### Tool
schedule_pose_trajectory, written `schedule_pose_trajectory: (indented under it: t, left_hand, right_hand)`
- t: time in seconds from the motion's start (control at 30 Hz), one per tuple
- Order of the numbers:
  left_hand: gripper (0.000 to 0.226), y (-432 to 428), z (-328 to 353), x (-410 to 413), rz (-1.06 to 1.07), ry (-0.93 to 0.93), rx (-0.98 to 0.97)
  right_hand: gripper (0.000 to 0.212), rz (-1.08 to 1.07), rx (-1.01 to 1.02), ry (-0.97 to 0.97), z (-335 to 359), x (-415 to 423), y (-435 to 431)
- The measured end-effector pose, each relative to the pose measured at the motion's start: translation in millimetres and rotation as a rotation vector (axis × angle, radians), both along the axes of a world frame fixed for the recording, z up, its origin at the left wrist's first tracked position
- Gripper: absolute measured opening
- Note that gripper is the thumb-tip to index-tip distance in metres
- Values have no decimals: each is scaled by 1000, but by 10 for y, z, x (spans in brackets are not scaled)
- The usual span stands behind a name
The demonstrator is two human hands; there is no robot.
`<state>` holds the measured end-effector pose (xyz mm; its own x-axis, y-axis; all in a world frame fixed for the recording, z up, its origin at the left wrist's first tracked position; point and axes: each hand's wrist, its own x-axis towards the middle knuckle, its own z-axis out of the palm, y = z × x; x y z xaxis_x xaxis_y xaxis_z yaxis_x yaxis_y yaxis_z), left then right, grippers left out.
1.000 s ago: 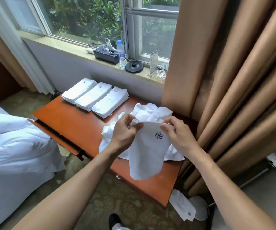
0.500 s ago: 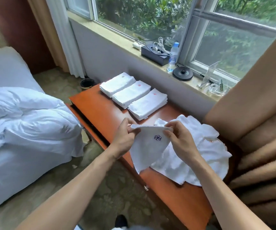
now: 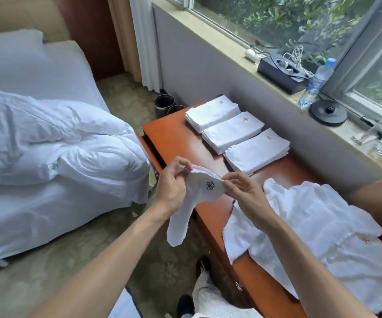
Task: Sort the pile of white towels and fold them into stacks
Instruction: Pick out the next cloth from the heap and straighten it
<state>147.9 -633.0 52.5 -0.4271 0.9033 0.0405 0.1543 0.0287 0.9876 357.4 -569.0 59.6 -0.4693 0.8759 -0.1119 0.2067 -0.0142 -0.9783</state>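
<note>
Head view: both hands are up over the desk's (image 3: 171, 136) near edge. The left hand (image 3: 174, 187) and right hand (image 3: 245, 193) are close together, each pinching the top hem of one towel (image 3: 199, 196) w/ thumb and fingers. The rest hangs off the desk's front. It's held logo-side out, prob. to check the mark: dark blue here, vs red on two of the three stacks (image 3: 233, 131) at the desk's far end. It may need its own stack. The unsorted pile (image 3: 311, 230) lies on the desk's right part, within reach.
</note>
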Motion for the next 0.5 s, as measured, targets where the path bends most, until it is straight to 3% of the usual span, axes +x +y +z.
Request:
schedule_pose_trajectory:
  t: [0.33,0.5]
  left_hand:
    - [33,725,-91,-817,63,181,-183]
    - [29,1014,24,-1249,37,289,-184]
  right_hand:
    - [9,103,132,-68,-277,-772,1044]
    - [10,123,157,-20,-306,-1209,1505]
